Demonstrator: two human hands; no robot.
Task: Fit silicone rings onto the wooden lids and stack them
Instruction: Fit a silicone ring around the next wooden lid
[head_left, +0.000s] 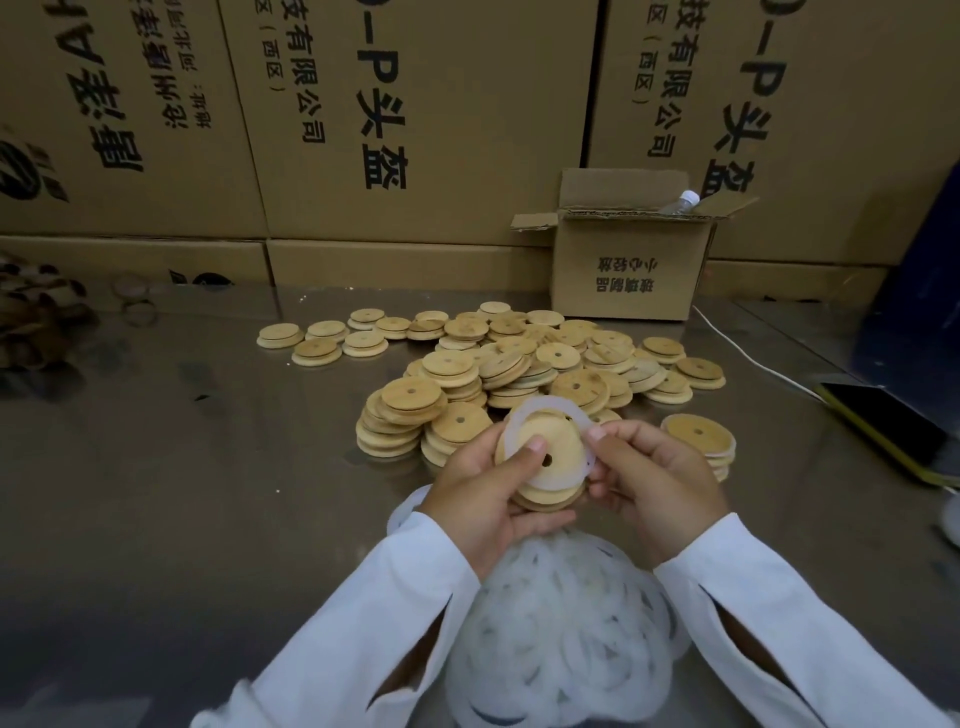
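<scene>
**Seating the ring round the lid's step**

Above the near edge of the steel table (208, 467), roughly at its middle, the left hand (483, 488) grips a wooden lid (548, 441). Its fingers curl beneath and the thumb presses flat on the lid's face beside the small drilled hole. The right hand (660, 483) pinches a silicone ring (558, 486) at the lid's right rim. The ring lies over the lid askew: its near arc hugs the wood while the far arc stands clear of the edge, so the fitting looks about half done.

To finish it well, the thumb should probably pin the seated arc while the right hand stretches the loose side outward. The hand can then walk it round the rim, letting it drop evenly into the step. A twist or fold in the band would likely leave it riding up, and a hard pull could spring the seated side off.

The lid is a pale, matt, bamboo-like disc, stepped in profile. The ring is thin, flat, milky and translucent, and plainly limp. A tangled heap of rings (561, 634) sits at the near edge between the sleeves. Loose lids (519, 358) sprawl across the middle of the table toward the far edge. A short finished stack (698, 441) stands just right of the hands. A small carton (631, 265) stands open at the far edge.
</scene>
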